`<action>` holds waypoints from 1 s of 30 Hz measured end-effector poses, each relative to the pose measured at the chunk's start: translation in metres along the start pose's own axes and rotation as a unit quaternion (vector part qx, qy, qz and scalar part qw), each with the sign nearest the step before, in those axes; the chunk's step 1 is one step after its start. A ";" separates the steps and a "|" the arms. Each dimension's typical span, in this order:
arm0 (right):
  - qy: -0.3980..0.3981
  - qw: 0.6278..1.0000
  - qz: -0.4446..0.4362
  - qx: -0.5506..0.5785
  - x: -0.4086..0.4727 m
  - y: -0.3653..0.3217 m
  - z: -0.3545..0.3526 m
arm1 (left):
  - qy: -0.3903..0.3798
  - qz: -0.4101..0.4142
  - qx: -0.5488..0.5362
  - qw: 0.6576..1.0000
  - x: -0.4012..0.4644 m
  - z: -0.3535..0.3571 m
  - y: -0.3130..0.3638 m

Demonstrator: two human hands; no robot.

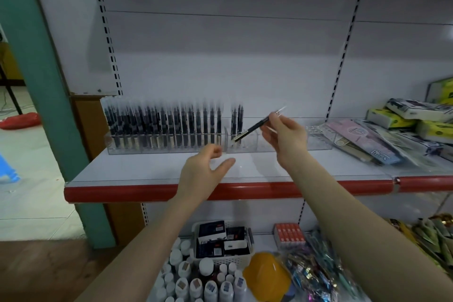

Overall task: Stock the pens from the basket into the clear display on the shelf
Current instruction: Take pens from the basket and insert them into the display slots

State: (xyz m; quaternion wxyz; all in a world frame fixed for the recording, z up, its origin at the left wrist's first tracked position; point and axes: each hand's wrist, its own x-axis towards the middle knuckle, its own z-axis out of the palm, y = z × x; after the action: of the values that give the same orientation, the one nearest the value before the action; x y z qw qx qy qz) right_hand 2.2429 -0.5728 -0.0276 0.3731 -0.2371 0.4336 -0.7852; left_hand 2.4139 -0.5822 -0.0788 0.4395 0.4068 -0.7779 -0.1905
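Pen (252,128) sits pinched in my right hand (285,135), tilted, tip down over the clear display (316,143) on the shelf (152,169). My left hand (204,170) hovers relaxed, holding nothing, just before it.

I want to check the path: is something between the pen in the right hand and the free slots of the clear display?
Nothing visible blocks it. The pen already hangs tilted over the empty slots of the clear display, beside two standing pens.
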 end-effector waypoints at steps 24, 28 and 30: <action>-0.090 0.870 -0.198 -0.442 0.062 0.022 0.040 | -0.130 -0.004 0.214 0.968 -0.001 0.017 -0.038; -0.078 0.859 -0.209 -0.461 0.067 0.023 0.042 | -0.124 -0.001 0.211 0.970 -0.001 0.018 -0.041; -0.079 0.850 -0.224 -0.470 0.068 0.023 0.043 | -0.126 -0.002 0.214 0.969 -0.001 0.018 -0.041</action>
State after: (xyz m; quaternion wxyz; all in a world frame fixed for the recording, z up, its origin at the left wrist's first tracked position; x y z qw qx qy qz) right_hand 2.2399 -0.6559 -0.0220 0.0645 -0.5360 0.6553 -0.5283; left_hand 2.4184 -0.6072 -0.1162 0.2399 0.4657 -0.8489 -0.0703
